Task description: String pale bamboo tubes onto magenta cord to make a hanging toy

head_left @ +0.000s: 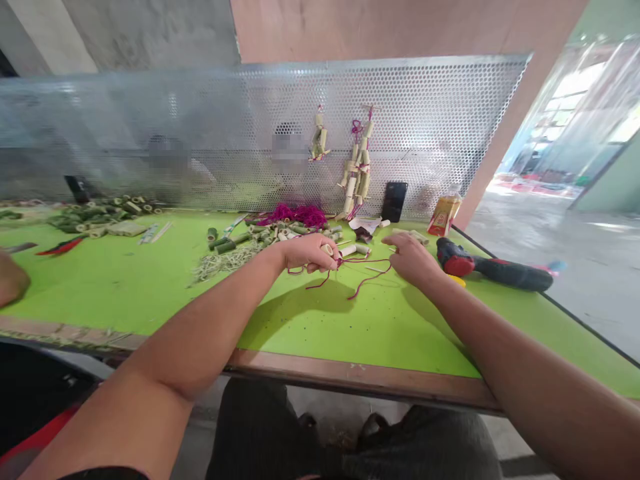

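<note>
Over the green tabletop, my left hand (308,253) is closed around a short bamboo tube (327,249) strung on purple cord. From it the purple cord (367,261) runs right to my right hand (414,260), whose fingers are pinched on it. Loose cord ends dangle between the two hands. Just behind the cord lie pale bamboo pieces (361,249); whether they are joined to it I cannot tell. A heap of cut green bamboo tubes (243,238) and a pile of thin bamboo slivers (225,263) lie left of my left hand.
A bundle of purple cord (300,215) lies at the back. Strung bamboo figures (357,163) hang on the perforated metal panel (425,113). A phone (395,201), a drink bottle (445,212) and a power tool (500,270) are at right. Another person's hand (11,279) shows far left.
</note>
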Tool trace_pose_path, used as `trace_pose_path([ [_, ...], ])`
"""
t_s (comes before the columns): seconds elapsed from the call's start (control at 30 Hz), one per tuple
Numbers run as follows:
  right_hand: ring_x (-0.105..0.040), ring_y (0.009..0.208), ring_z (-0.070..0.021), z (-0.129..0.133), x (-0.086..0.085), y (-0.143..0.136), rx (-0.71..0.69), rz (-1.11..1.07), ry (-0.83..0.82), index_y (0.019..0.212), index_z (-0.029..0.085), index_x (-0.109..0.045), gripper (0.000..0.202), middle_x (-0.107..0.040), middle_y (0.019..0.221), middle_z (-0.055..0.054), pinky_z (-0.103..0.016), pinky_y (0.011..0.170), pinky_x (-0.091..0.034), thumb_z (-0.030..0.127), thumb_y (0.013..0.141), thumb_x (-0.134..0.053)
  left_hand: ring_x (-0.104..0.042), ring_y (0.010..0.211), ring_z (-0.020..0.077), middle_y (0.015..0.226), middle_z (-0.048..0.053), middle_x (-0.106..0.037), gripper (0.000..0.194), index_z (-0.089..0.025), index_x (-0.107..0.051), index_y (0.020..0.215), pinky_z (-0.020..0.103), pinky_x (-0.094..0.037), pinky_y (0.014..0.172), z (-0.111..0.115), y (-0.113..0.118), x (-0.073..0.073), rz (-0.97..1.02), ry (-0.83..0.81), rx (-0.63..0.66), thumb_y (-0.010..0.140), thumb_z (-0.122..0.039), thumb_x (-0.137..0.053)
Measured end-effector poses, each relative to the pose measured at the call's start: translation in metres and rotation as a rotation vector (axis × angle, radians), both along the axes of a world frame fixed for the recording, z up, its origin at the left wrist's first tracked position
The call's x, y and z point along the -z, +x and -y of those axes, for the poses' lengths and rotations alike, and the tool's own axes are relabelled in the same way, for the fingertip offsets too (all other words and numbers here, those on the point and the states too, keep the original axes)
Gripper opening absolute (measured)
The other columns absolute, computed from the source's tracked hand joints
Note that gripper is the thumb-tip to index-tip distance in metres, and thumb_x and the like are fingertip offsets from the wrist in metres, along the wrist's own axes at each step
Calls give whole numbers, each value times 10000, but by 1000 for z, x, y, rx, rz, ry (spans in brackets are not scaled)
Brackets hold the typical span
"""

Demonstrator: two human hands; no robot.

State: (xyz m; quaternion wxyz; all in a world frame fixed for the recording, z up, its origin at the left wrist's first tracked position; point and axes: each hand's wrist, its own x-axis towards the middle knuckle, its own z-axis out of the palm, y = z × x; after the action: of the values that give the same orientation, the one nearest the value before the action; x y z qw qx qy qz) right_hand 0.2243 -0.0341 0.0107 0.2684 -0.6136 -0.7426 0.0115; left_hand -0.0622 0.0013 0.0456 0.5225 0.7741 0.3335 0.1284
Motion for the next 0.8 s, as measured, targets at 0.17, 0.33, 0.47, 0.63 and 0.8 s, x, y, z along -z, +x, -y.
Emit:
trace_pose_path([
  [0.17,-624,1188,-265,1,2,-1,1,140,-249,1164,185,-750,487,-693,1294,-112,-361,1008,-466,62,775,-485,-494,419,76,568,3,-602,240,-151,-680,841,180,-368,381,-1,-5,-1,35,6,-22,676,-267,-809],
  [0.33,-700,959,-233,2,1,-6,-37,151,-398,1039,206,-792,396,-774,1081,-82,-301,813,-514,87,760,-538,-549,486,92,668,17,-666,227,-163,-667,832,194,-423,418,5,0,-2,-131,39,96,669,-260,-791],
  [0.47,-697,979,-231,0,-1,-5,-28,133,-385,1074,198,-786,417,-766,1108,-91,-284,787,-511,89,750,-548,-597,567,117,707,18,-671,233,-171,-661,850,198,-453,442,6,3,-2,-205,64,140,682,-281,-779],
  [0.63,-675,1058,-238,0,-2,-4,-43,142,-359,1105,206,-779,423,-750,1169,-90,-298,859,-501,101,789,-518,-620,619,130,764,27,-700,246,-186,-680,873,201,-467,459,7,3,-3,-248,51,217,703,-329,-786],
  [0.8,-705,846,-210,7,-9,-7,-77,198,-438,1117,176,-778,439,-776,1018,-101,-279,748,-503,80,778,-516,-670,741,187,891,79,-756,406,-195,-750,995,214,-474,478,11,4,-6,-378,29,351,676,-433,-829],
])
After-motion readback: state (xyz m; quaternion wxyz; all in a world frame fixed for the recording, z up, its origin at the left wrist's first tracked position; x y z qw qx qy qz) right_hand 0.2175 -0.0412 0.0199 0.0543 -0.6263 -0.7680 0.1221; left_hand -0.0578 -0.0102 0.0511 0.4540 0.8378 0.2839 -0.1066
